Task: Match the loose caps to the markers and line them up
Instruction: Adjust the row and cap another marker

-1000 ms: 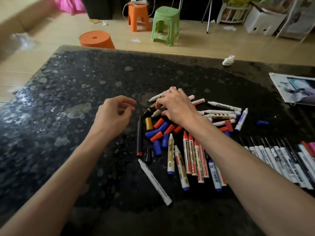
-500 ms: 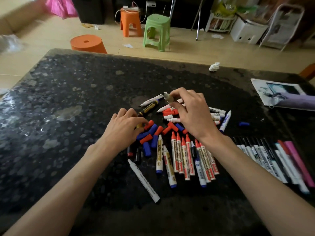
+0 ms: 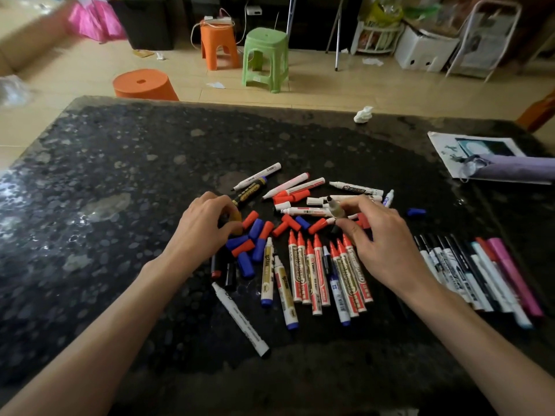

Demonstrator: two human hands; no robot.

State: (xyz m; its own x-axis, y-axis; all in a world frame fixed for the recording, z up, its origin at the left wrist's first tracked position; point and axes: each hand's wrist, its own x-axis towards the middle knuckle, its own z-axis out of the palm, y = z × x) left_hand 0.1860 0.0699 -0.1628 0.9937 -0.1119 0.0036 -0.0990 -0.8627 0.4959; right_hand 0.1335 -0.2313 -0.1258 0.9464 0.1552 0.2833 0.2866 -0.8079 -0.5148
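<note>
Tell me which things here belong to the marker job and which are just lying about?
Job: uncapped marker in the right hand; gold cap in the left hand; loose caps; lined-up markers.
Lying about: crumpled tissue; printed sheet; purple pouch.

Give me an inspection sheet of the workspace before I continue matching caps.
Surface: dark speckled table, glossy.
Job's things: loose red and blue caps piled centre; red markers in a row; lined-up markers at right.
Clutter: crumpled tissue, printed paper, purple pouch.
Hands: left hand pinches a gold cap; right hand holds a dark-tipped marker in its fingers.
Cables: white cables at a power strip on the orange stool.
Surroundings: green stool, round orange stool, floor.
</note>
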